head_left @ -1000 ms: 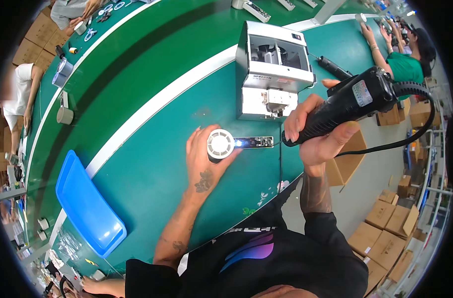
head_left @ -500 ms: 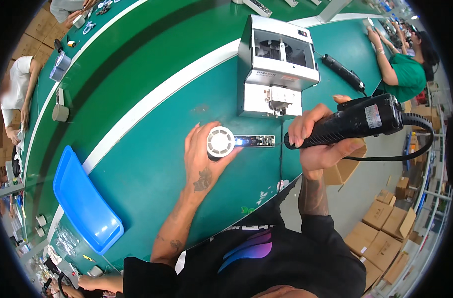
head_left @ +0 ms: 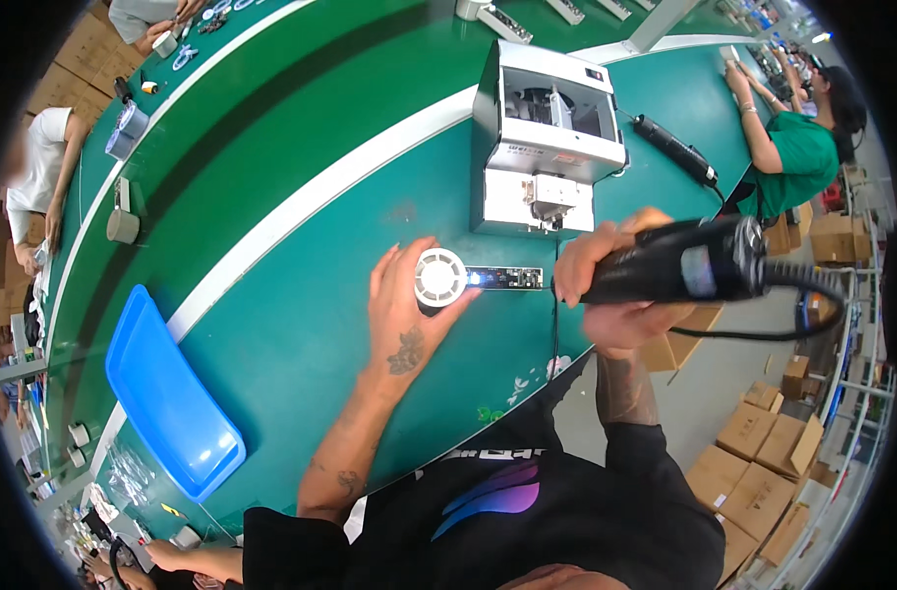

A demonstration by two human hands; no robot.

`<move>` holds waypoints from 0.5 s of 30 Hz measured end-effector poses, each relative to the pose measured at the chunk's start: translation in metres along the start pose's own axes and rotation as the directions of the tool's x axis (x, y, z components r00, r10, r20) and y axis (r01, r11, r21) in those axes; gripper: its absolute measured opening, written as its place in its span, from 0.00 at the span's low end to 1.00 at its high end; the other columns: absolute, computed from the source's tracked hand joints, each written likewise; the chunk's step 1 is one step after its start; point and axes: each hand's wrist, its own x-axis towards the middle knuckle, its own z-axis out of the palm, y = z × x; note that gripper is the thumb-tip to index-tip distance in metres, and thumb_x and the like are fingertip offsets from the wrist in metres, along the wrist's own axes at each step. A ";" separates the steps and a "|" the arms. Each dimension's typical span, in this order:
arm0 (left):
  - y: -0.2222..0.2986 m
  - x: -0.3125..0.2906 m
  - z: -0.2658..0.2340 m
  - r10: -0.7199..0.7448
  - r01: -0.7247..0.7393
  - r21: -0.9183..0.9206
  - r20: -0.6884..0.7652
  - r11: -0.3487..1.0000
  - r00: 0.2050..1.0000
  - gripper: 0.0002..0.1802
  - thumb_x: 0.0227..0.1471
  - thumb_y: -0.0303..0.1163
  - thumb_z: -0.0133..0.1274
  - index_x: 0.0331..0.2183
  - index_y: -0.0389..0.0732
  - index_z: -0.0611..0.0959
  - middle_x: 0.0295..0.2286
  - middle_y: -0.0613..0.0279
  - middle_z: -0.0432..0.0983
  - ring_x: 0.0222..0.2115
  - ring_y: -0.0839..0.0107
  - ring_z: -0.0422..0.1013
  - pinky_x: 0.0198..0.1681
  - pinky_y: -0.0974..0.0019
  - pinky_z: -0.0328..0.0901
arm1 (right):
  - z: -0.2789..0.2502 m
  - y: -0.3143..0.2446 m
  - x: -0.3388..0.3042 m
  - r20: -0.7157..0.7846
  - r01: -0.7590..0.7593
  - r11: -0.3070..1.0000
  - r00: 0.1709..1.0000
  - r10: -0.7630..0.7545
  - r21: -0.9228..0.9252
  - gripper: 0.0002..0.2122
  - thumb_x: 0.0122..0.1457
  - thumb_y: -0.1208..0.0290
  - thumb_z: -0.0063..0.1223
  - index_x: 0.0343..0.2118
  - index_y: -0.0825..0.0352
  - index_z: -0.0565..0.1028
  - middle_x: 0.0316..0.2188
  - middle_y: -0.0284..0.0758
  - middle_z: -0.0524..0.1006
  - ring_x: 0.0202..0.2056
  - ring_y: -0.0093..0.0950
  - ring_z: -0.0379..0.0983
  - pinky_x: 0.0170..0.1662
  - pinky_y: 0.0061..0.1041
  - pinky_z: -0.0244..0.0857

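The left hand (head_left: 406,313) wraps a white round device (head_left: 440,278) with a slotted cap, its flat circuit strip (head_left: 512,278) pointing to three o'clock over the green tabletop (head_left: 281,364); farther that way the right hand (head_left: 617,323) clasps a black cylindrical screwdriver (head_left: 665,264) (slightly blurred). At eight o'clock a glossy blue tray (head_left: 163,388) bares its smooth floor. Open surface stretches between tray and left forearm (head_left: 355,442).

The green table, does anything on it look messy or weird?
A faint brownish smudge marks the green table, left of the silver machine. It looks odd because the surface around it is plain green.
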 end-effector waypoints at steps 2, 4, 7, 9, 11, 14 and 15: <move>-0.001 -0.005 0.001 -0.012 0.012 -0.002 0.022 1.000 1.000 0.39 0.40 0.36 0.72 0.52 0.36 0.73 0.45 0.53 0.76 0.51 0.52 0.68 0.60 0.49 0.58 | 0.005 -0.011 0.019 0.010 0.022 1.000 1.000 -0.022 0.004 0.44 0.52 0.23 0.37 0.53 0.64 0.57 0.18 0.34 0.66 0.15 0.26 0.63 0.18 0.28 0.62; 0.003 -0.002 0.003 -0.014 0.015 -0.018 0.065 1.000 0.998 0.40 0.39 0.34 0.72 0.53 0.38 0.72 0.46 0.55 0.76 0.54 0.48 0.64 0.59 0.50 0.58 | 0.018 -0.019 0.043 -0.098 0.054 0.996 0.994 -0.047 0.066 0.48 0.51 0.22 0.38 0.55 0.69 0.57 0.18 0.35 0.68 0.15 0.25 0.65 0.18 0.25 0.61; 0.008 0.003 0.001 0.030 -0.029 -0.019 0.051 0.999 0.998 0.38 0.43 0.40 0.70 0.51 0.34 0.72 0.43 0.50 0.77 0.47 0.56 0.72 0.62 0.51 0.54 | 0.021 -0.013 0.074 -0.055 0.132 0.971 0.988 -0.146 -0.201 0.48 0.54 0.24 0.36 0.62 0.67 0.52 0.17 0.34 0.66 0.14 0.24 0.63 0.18 0.26 0.60; 0.008 0.003 0.000 0.030 -0.030 -0.011 0.051 0.999 0.998 0.38 0.43 0.40 0.70 0.51 0.34 0.72 0.43 0.50 0.77 0.47 0.57 0.72 0.62 0.52 0.54 | 0.029 0.000 0.080 -0.055 0.166 0.936 0.980 -0.192 -0.311 0.42 0.59 0.30 0.36 0.56 0.72 0.59 0.16 0.35 0.66 0.12 0.22 0.61 0.17 0.22 0.58; 0.008 0.004 -0.001 0.030 -0.030 -0.006 0.053 1.000 0.998 0.38 0.43 0.40 0.70 0.52 0.34 0.72 0.44 0.50 0.76 0.47 0.57 0.72 0.62 0.52 0.54 | 0.032 0.000 0.079 -0.088 0.141 0.940 0.980 -0.176 -0.310 0.41 0.60 0.30 0.36 0.55 0.72 0.59 0.15 0.35 0.66 0.12 0.22 0.60 0.17 0.22 0.57; 0.006 0.004 -0.001 0.031 -0.031 0.002 0.057 1.000 0.998 0.39 0.42 0.40 0.70 0.52 0.34 0.72 0.44 0.50 0.76 0.48 0.57 0.72 0.62 0.52 0.54 | 0.033 -0.003 0.062 -0.083 0.058 0.963 0.993 -0.082 -0.262 0.41 0.59 0.30 0.36 0.55 0.71 0.59 0.15 0.34 0.65 0.12 0.22 0.61 0.16 0.22 0.58; 0.006 0.003 0.000 0.025 -0.024 -0.009 0.053 1.000 0.998 0.39 0.42 0.40 0.70 0.52 0.34 0.72 0.44 0.50 0.76 0.48 0.57 0.72 0.62 0.52 0.54 | 0.034 -0.003 0.055 -0.091 0.012 0.970 0.995 -0.036 -0.245 0.43 0.57 0.27 0.35 0.56 0.70 0.57 0.15 0.34 0.64 0.12 0.23 0.61 0.16 0.23 0.58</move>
